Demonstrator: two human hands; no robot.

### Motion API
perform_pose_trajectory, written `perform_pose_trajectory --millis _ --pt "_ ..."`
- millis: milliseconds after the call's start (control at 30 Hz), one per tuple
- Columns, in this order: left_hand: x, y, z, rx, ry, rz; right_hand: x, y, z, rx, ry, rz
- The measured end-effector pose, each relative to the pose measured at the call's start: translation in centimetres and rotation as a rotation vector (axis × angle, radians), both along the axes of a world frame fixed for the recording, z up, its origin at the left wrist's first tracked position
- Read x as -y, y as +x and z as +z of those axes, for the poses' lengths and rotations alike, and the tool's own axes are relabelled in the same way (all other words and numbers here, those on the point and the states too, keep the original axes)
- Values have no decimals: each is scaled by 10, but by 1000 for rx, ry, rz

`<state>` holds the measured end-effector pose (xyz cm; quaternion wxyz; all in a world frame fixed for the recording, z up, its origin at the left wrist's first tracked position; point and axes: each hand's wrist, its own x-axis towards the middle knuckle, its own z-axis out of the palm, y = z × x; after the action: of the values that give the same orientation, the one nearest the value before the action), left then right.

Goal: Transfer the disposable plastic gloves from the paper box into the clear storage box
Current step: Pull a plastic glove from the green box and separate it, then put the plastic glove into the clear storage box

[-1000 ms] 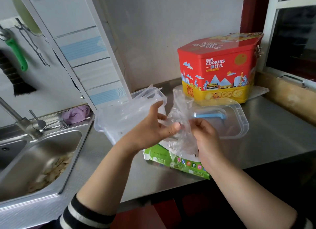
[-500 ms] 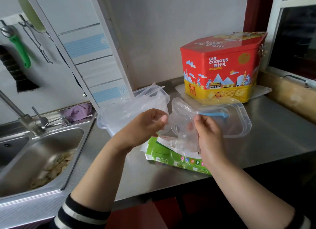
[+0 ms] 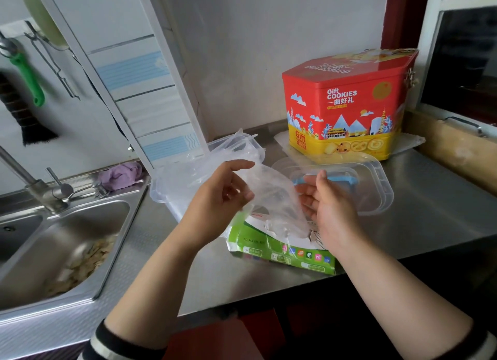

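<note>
Since a moment ago both hands have spread apart and the glove between them has been drawn out wider; the right hand has let its fingers go straight.

Going left to right: my left hand (image 3: 223, 198) has its fingers curled, thumb and forefinger pinching the glove's (image 3: 271, 195) top edge at about 11 o'clock of the film. The glove hangs as a thin, crinkled, see-through sheet, its lower end trailing into the torn mouth of the green paper box (image 3: 279, 252) at 6 o'clock. My right hand (image 3: 326, 211) is opened out, palm against the film at its 3 o'clock side, gripping nothing.

Risks, as I judge them: held by one pinch only, the film could slip free and drop onto the table (image 3: 430, 198). It clings, so pulling may drag more gloves out of the paper box with it. The clear box (image 3: 188, 187), at 10 o'clock from the glove, already bulges with loose film, and a new one laid on top may slide off its rim. The lid (image 3: 376, 182) at 2 o'clock lies apart.
</note>
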<state>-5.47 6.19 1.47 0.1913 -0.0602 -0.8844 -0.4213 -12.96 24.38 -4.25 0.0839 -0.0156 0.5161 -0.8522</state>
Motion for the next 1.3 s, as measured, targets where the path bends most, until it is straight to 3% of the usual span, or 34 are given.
perform_pose_trajectory --millis 133,400,500,667,733,900,1067,1200,1300 --pt "-11 2 1 -75 -119 -58 2 -8 22 -51 395 244" --pt "-13 1 4 -105 -165 -36 -4 -26 40 -256 289 485" --pt "-9 1 2 -87 -158 -17 -6 -30 39 -268 247 373" --pt "-6 6 1 -1 -115 -21 -5 -30 43 -665 635 -24" --pt "-6 9 2 11 -61 -25 -3 -31 45 -717 624 -117" --pt "4 11 6 73 -23 16 0 -34 47 -687 463 -129" --pt "12 12 21 247 -268 85 4 -32 43 -789 448 -150" --pt "-13 0 44 11 -218 103 8 -25 43 -877 450 -119" --pt "-39 -25 55 153 -279 4 11 -20 43 -885 443 -80"
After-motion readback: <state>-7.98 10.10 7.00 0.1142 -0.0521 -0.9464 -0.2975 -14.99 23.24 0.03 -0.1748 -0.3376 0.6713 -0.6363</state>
